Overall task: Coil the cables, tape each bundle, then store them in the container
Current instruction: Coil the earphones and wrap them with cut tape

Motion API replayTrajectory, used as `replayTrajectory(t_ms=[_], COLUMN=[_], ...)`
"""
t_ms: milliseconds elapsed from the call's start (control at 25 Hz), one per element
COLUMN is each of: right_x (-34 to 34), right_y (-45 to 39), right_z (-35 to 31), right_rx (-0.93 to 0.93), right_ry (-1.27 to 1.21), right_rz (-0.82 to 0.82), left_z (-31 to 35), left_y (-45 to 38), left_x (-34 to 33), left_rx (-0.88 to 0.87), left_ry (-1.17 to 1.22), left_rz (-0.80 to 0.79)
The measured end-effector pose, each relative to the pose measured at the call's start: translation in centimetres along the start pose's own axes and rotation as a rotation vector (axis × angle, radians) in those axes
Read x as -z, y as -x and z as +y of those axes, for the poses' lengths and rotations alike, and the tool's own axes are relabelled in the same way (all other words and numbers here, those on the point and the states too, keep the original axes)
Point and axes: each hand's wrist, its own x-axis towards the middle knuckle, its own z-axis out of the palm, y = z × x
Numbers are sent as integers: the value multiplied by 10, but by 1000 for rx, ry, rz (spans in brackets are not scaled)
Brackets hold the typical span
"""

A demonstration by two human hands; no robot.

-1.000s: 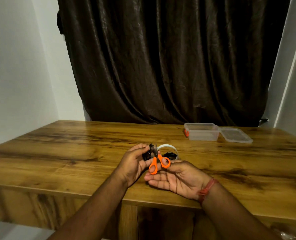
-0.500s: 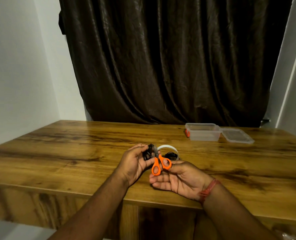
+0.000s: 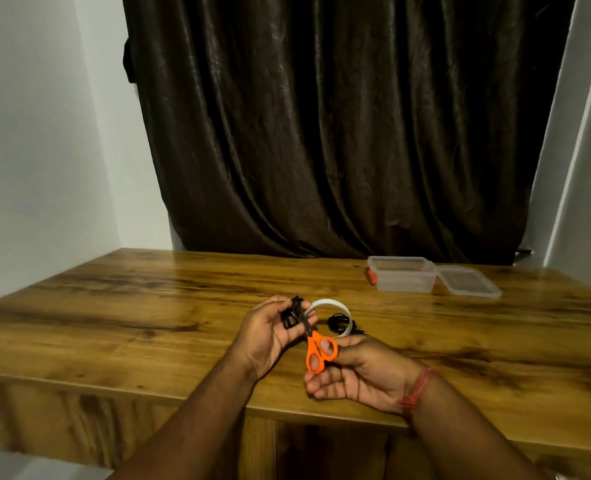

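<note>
Scissors [image 3: 319,351]: orange-handled, held in the right hand [image 3: 360,372]; thumb and a finger pass through the loops, the other fingers lie loosely curled beneath. Blades point up and away, toward the bundle.
Bundle [image 3: 292,315]: black coiled cable, gripped in the left hand [image 3: 270,336], fingers curled round it, just left of the scissors' tip.
Tape roll [image 3: 332,315]: white ring just behind the scissors; whether a strip runs from it to the bundle cannot be made out.
Second cable [image 3: 341,323]: dark coil inside or against the roll, right of the blades.
Container [image 3: 403,278]: clear tub, well beyond the scissors to the right, its lid [image 3: 469,282] touching its far side.
Key relation: the blades' long axis runs from the right hand toward the bundle, so the cut probably falls between bundle and roll.
Stage: taping, judged near the cut.
</note>
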Motion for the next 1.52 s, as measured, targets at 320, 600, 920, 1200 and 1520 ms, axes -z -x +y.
replayTrajectory(t_ms=[320,600,920,1200,1520], right_x=[58,92,69,3,17], right_y=[91,109,92,21,30], right_z=[-34,-60,-57,-11,3], right_rx=[-231,-578,-443,447,521], right_ry=[743,1492,1747,1225,1164], right_rz=[664,938,955,728,645], left_z=[3,0,-1,0,-2], left_y=[3,3,1,6,5], left_x=[-1,0,3,1,4], left_rx=[3,7,2,40,137], left_ry=[-11,-31,-41,-61,-187], left_rz=[10,-1,-15,-97,-237])
